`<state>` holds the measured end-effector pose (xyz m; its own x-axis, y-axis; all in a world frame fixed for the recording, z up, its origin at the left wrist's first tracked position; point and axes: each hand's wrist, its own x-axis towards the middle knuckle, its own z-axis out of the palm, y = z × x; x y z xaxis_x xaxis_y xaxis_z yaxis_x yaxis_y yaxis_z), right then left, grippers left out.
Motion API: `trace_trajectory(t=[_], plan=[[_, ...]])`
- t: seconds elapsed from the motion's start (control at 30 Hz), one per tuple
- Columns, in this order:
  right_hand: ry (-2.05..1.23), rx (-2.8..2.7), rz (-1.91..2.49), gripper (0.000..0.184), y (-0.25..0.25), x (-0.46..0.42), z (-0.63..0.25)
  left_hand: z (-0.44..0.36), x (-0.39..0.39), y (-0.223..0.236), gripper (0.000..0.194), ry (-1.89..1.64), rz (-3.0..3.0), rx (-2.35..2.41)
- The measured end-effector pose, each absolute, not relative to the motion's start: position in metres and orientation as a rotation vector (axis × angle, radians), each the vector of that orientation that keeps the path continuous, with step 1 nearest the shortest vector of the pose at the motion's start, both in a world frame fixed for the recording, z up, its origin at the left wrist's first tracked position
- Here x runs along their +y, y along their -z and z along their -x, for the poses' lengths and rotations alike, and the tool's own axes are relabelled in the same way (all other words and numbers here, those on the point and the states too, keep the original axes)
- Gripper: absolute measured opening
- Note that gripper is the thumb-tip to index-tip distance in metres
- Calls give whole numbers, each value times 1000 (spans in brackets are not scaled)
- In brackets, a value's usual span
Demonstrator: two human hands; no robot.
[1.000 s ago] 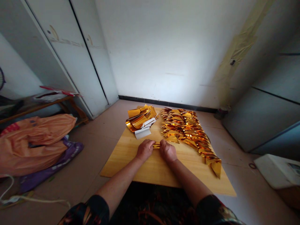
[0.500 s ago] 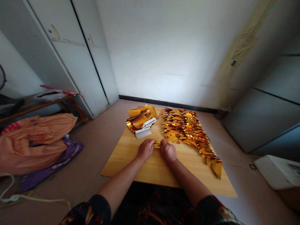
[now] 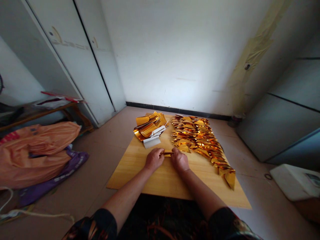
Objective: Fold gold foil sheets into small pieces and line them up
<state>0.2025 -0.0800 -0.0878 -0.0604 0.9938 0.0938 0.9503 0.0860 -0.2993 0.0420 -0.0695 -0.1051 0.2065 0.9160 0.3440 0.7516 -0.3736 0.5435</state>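
My left hand [image 3: 154, 159] and my right hand [image 3: 179, 160] rest side by side on a wooden board [image 3: 140, 173], fingers curled onto a small gold foil piece [image 3: 167, 154] pinched between them. Only a thin strip of that piece shows between the knuckles. Beyond my left hand lies a loose stack of gold foil sheets [image 3: 149, 128] with white backing. To the right of my right hand a long overlapping row of folded gold foil pieces [image 3: 200, 141] runs from the board's far edge down toward its right side.
The board lies on a tiled floor [image 3: 105, 146]. An orange plastic bag [image 3: 37, 150] and purple cloth lie at the left, under a low wooden bench [image 3: 50, 111]. White cabinet doors [image 3: 75, 60] stand at back left, a grey cabinet [image 3: 282, 126] and a white box [image 3: 295, 181] at right.
Both hands stay pressed on the same foil piece with only slight finger movement. The view has shifted a little.
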Motion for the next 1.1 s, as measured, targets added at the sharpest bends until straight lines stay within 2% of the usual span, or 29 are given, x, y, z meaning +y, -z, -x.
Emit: trace_trajectory(t=[0.4, 0.63, 0.93, 1.1], plan=[[-221, -2057, 1955, 18, 89, -78, -208, -37, -66, 113, 36, -1113, -2012, 1503], [-231, -2046, 1847, 13, 89, -81, -208, -36, -68, 105, 34, -1097, -1900, 1556], [-470, -1877, 1682, 23, 92, -87, -225, -32, -68, 103, 34, -1169, -1770, 1506], [-598, -1684, 1552, 17, 98, -88, -234, -31, -69, 103, 35, -1189, -1752, 1492]])
